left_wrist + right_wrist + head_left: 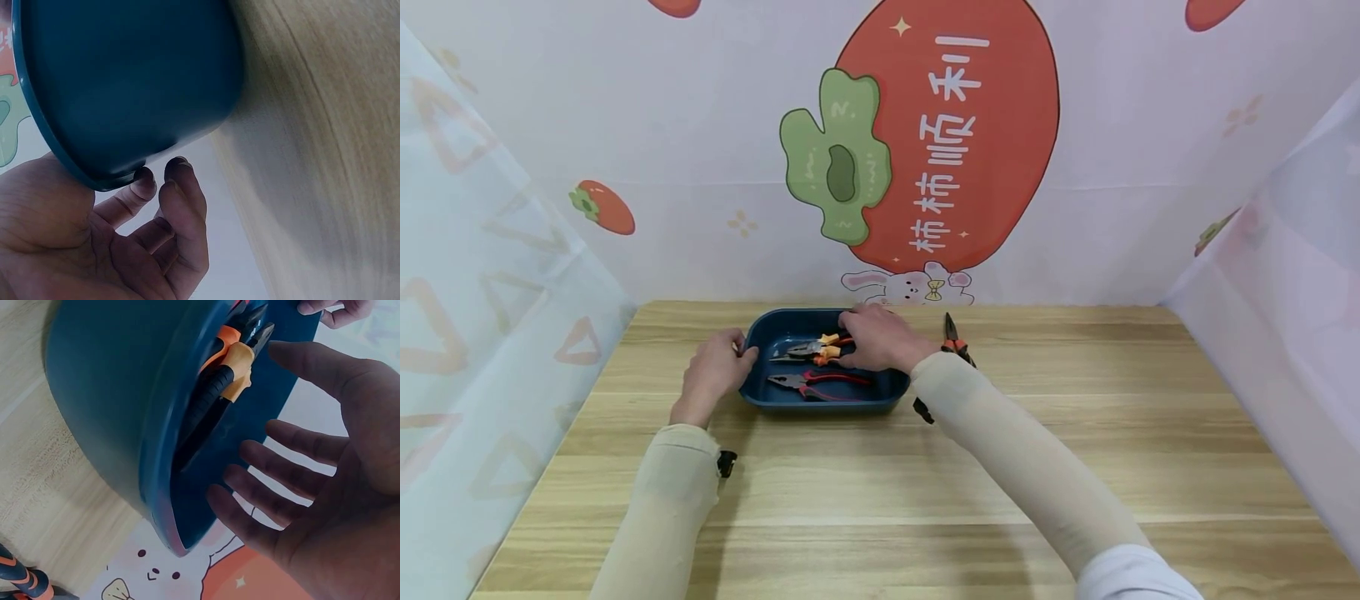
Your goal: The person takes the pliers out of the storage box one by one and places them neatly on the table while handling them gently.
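A dark blue plastic basin (820,407) stands at the back of the table with several pliers in it. My left hand (713,371) pinches the rim at its left end, thumb over the edge and fingertips against the outer wall (144,81). Over the right half of the basin, my right hand (880,337) has its fingers spread and holds nothing. Below that hand lie pliers with orange-and-black handles (237,362), their handle ends partly covered in the head view. Pliers with red handles (805,386) lie along the basin's near side.
Another pair of pliers (952,333), with orange-and-black handles, lies on the wooden table (1075,400) to the right of the basin, partly behind my right wrist. A printed cloth wall (730,125) rises right behind the table, with more cloth at both sides.
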Demonstrator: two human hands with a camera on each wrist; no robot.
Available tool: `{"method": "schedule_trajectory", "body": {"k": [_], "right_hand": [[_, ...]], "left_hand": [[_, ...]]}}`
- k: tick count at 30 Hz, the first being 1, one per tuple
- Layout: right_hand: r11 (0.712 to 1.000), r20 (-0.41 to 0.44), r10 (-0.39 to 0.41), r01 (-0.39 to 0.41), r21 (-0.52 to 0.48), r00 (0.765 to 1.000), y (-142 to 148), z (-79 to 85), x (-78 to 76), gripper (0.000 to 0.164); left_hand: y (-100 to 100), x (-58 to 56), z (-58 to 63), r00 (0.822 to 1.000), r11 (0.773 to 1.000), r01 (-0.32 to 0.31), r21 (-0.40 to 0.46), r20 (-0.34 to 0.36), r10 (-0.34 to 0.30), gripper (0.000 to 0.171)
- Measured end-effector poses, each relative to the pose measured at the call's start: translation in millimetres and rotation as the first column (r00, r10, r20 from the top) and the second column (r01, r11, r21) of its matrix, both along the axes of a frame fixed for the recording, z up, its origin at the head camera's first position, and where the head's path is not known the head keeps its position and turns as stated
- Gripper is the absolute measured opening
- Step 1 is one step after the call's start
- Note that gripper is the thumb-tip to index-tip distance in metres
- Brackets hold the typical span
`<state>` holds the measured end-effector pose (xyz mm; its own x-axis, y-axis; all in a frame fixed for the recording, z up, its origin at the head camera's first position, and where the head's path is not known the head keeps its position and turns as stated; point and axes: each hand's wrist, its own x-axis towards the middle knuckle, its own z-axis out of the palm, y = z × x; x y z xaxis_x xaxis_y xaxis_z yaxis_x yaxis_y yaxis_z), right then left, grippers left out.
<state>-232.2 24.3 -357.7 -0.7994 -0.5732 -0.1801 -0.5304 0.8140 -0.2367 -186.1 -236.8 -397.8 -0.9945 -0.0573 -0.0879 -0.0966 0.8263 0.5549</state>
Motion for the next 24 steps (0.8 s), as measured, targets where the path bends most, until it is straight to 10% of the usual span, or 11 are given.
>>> {"method": "schedule_trajectory", "body": {"k": [24], "right_hand": [[0.998,0.054,-0.004,0.0,0.07,0.999,-14.1,-10.3,-8.0,0.065]], "left_hand": [[0.7,0.6,0.0,1.0,1.0,0.002,-0.002,-0.012,-0.002,0.024]]}}
